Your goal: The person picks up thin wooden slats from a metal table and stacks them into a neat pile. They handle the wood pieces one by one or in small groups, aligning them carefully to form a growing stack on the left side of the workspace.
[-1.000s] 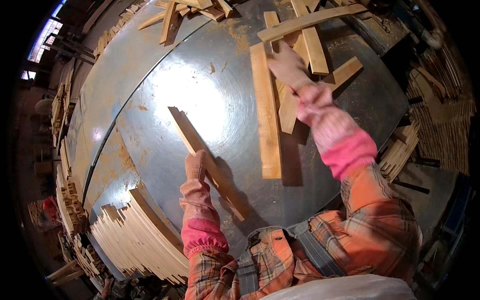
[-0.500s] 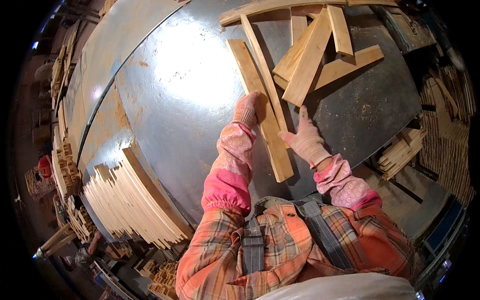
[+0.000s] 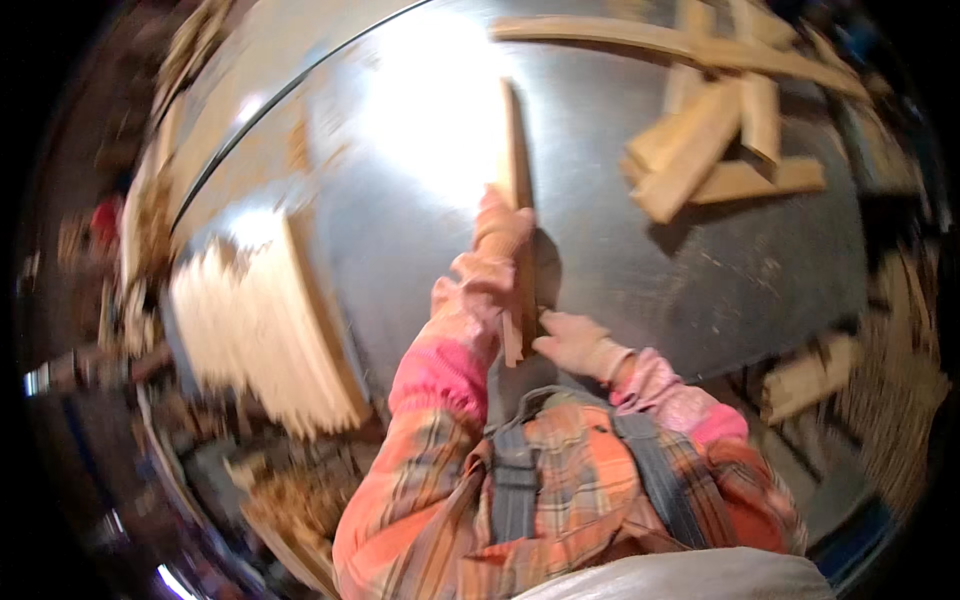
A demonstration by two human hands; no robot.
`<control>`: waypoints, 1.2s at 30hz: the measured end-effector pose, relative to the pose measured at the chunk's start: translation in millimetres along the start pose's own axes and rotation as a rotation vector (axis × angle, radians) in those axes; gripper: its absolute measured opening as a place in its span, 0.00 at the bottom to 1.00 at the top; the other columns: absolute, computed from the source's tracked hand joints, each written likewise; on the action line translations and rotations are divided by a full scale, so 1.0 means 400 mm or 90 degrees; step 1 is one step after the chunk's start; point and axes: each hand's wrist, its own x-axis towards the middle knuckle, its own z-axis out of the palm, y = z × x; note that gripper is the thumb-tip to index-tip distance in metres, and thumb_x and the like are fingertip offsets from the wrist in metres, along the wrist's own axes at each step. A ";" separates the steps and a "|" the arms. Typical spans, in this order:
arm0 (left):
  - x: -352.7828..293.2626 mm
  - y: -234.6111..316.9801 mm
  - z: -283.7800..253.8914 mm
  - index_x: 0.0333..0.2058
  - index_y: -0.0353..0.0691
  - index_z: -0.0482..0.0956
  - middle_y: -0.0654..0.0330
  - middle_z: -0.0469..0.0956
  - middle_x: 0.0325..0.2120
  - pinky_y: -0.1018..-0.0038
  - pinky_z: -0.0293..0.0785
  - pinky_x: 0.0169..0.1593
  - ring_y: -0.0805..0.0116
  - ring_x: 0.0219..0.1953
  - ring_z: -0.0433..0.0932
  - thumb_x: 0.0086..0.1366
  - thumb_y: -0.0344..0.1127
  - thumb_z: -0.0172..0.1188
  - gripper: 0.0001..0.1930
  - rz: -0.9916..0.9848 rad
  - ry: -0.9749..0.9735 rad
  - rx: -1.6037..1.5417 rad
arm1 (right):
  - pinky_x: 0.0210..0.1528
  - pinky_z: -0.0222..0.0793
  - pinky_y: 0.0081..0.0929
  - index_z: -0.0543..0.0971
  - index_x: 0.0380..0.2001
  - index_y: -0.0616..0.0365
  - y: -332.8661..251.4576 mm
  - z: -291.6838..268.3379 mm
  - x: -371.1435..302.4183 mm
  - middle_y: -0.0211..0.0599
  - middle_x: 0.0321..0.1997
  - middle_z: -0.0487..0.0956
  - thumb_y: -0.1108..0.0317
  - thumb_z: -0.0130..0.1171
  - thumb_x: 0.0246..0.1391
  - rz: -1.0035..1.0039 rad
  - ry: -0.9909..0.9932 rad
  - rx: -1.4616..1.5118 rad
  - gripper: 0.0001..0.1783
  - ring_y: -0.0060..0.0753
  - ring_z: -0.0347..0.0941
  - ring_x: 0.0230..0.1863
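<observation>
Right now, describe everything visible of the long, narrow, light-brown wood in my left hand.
The long, narrow, light-brown wood looks bare, paler on its left side and darker on its right. Your pink-sleeved left hand grips it near the middle. It points away from your body over the shiny grey metal tabletop, with a shadow to its right. Your pink-sleeved right hand is beside its near end; blur hides whether they touch, and whether this is one piece or two.

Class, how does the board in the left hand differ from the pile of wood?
The board is a single piece; the pile has several. The left hand grips the board, while no hand touches the pile. The board points forward; the pile's pieces cross at various angles. Both are wood.
</observation>
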 end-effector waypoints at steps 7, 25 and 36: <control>0.011 -0.441 -0.271 0.60 0.37 0.69 0.43 0.77 0.52 0.53 0.75 0.59 0.43 0.57 0.77 0.58 0.39 0.63 0.31 0.087 0.277 0.210 | 0.66 0.68 0.41 0.71 0.67 0.61 0.079 -0.030 -0.050 0.55 0.63 0.77 0.55 0.57 0.59 0.109 0.194 -0.008 0.35 0.54 0.74 0.65; 0.145 -0.300 -0.401 0.66 0.31 0.67 0.40 0.69 0.65 0.61 0.63 0.72 0.45 0.68 0.67 0.58 0.41 0.71 0.40 0.221 0.361 0.238 | 0.50 0.76 0.42 0.79 0.57 0.55 0.238 -0.769 -0.076 0.47 0.41 0.83 0.56 0.62 0.59 0.172 0.825 -0.154 0.25 0.49 0.81 0.43; 0.449 0.582 -0.052 0.71 0.36 0.57 0.50 0.67 0.67 0.50 0.62 0.70 0.48 0.69 0.64 0.46 0.52 0.81 0.59 0.648 0.201 0.550 | 0.53 0.77 0.38 0.81 0.51 0.72 0.538 -1.025 0.138 0.55 0.49 0.85 0.41 0.73 0.46 0.401 0.773 0.125 0.42 0.50 0.84 0.50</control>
